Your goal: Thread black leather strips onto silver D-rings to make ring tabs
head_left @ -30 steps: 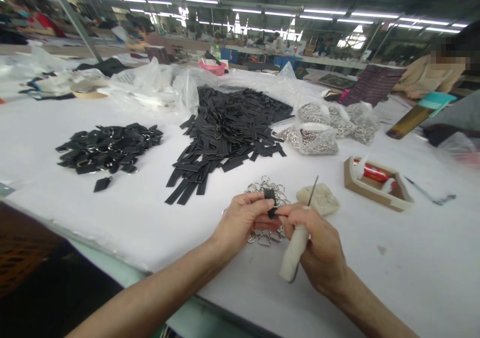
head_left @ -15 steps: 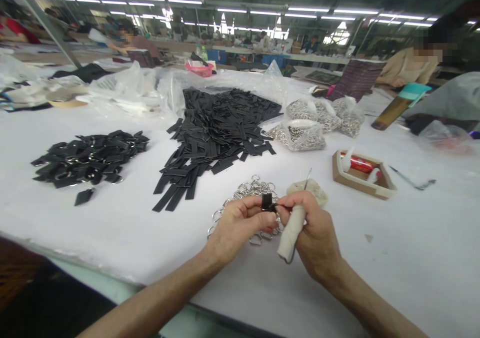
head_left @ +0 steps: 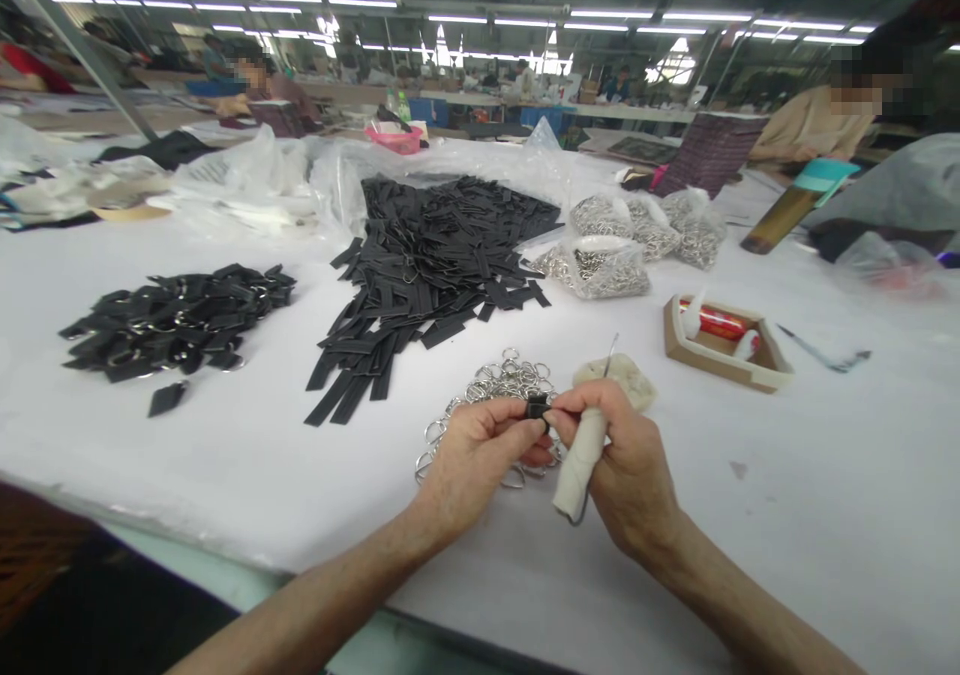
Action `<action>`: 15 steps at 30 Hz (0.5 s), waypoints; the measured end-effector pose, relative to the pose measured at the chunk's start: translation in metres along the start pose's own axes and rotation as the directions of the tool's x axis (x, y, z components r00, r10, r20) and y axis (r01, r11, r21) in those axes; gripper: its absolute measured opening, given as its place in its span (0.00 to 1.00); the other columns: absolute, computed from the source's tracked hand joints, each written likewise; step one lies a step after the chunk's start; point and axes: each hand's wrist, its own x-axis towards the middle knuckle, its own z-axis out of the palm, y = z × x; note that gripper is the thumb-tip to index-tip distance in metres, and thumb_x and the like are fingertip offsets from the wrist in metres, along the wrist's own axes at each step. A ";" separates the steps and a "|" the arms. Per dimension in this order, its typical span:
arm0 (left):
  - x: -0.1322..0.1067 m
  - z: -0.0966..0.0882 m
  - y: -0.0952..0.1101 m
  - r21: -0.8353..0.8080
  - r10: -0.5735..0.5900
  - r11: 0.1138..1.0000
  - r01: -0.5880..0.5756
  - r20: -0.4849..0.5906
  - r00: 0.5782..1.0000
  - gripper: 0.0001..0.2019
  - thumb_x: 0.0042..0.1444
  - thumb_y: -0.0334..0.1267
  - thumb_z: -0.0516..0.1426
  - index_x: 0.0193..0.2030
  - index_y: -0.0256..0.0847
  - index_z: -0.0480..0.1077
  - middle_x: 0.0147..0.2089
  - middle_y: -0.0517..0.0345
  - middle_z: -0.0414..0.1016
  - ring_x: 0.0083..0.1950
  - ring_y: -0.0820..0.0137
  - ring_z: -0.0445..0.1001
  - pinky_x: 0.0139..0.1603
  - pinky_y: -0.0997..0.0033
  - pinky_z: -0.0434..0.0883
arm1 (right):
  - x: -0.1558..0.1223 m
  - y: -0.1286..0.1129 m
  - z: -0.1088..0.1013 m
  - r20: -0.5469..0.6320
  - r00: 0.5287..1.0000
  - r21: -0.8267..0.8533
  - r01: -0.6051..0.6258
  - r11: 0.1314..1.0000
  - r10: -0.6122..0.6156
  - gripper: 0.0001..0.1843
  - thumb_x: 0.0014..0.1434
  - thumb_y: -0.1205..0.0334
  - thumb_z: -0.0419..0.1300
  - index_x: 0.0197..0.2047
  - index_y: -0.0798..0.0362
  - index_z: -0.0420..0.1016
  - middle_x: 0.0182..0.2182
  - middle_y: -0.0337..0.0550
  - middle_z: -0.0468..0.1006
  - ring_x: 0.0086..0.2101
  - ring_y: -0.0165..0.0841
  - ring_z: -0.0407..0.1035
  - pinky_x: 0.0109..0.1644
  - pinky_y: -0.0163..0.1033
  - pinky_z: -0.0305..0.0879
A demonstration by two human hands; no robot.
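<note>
Between my two hands is a small folded black strap point(head_left: 537, 407). Fingers and thumb of my left hand point(head_left: 480, 450) pinch its left side. My right hand point(head_left: 626, 455) pinches the strap's right edge with thumb and forefinger, and its palm also keeps hold of a thin metal pick with a cloth-wrapped handle point(head_left: 580, 467), its tip pointing up and away. Whether a ring sits inside the fold is hidden by the fingers. Under and behind the hands lies a heap of metal D-rings point(head_left: 501, 383). A crumpled beige cloth point(head_left: 626, 380) rests just beyond my right hand.
Loose black straps point(head_left: 442, 245) form a big pile ahead; straps with rings point(head_left: 180, 320) are heaped at left. Bags of rings point(head_left: 607, 267), a cardboard tray point(head_left: 720, 363), a hooked tool point(head_left: 825, 353) and a bottle point(head_left: 799, 207) stand at right. Co-workers sit beyond.
The black strap's upper end, upright before, is now folded lower between the fingertips. My right fingertips have closed in on the strap. The pick stays in my right hand.
</note>
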 end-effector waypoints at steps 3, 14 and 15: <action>0.000 -0.001 0.000 0.015 0.007 1.000 -0.007 -0.006 1.000 0.07 0.53 0.34 0.55 0.36 0.35 0.74 0.31 0.54 0.76 0.33 0.66 0.75 0.41 0.64 0.72 | 0.000 0.000 0.000 0.005 1.000 0.000 -0.002 1.000 0.002 0.04 0.56 0.68 0.57 0.33 0.49 0.66 0.25 0.34 0.70 0.25 0.29 0.64 0.26 0.34 0.59; -0.002 -0.001 0.000 0.073 0.032 0.997 -0.032 -0.002 0.999 0.09 0.54 0.35 0.54 0.35 0.34 0.73 0.29 0.55 0.74 0.32 0.66 0.74 0.39 0.64 0.71 | 0.000 0.000 0.001 0.054 0.995 0.023 -0.086 0.996 0.084 0.03 0.57 0.66 0.56 0.34 0.49 0.65 0.29 0.35 0.72 0.28 0.31 0.65 0.29 0.35 0.60; -0.002 -0.001 0.000 0.075 0.037 0.996 -0.037 0.001 0.999 0.08 0.54 0.35 0.54 0.35 0.34 0.73 0.28 0.55 0.73 0.32 0.67 0.73 0.39 0.65 0.71 | 0.000 0.000 0.001 0.061 0.994 0.036 -0.089 0.995 0.086 0.03 0.57 0.66 0.56 0.34 0.49 0.65 0.29 0.35 0.72 0.28 0.31 0.65 0.29 0.35 0.59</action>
